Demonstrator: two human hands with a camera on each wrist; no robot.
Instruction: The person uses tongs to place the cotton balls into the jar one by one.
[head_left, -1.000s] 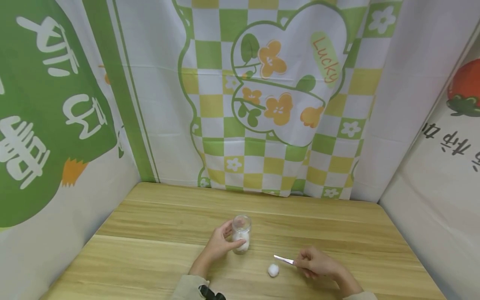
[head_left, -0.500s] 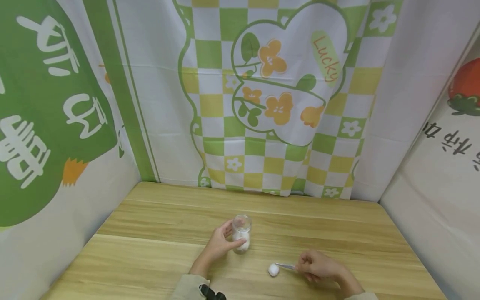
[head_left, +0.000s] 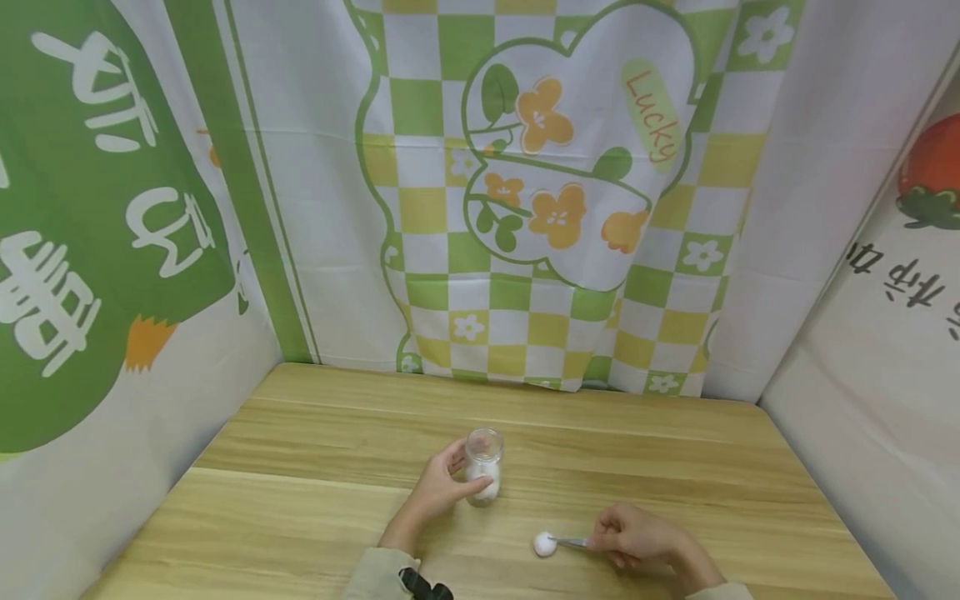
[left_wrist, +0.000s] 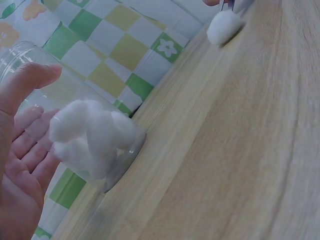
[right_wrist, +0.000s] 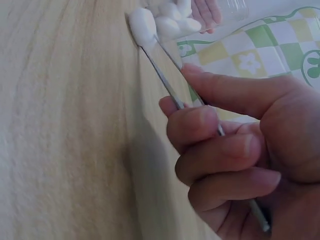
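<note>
A clear, lidless glass jar (head_left: 483,450) stands upright on the table with several white cotton balls (left_wrist: 90,135) inside. My left hand (head_left: 437,490) holds its side, thumb in front and fingers behind. Right of the jar, a single cotton ball (head_left: 543,545) lies on the wood. Metal tweezers (head_left: 573,542) are gripped between the thumb and curled fingers of my right hand (head_left: 634,533). Seen from the right wrist, the two tweezer tips touch the loose cotton ball (right_wrist: 143,26), one on either side of its near end. How firmly they squeeze it, I cannot tell.
The wooden table (head_left: 337,425) reaches back to a green, yellow and white checked curtain (head_left: 487,325). Printed cloth hangs on the left (head_left: 187,375) and on the right (head_left: 862,400). A black strap (head_left: 423,586) sits on the left sleeve.
The tweezers have come down and leftward from above the loose cotton ball until their tips meet it. That ball has shifted slightly. The left hand and jar stay in place.
</note>
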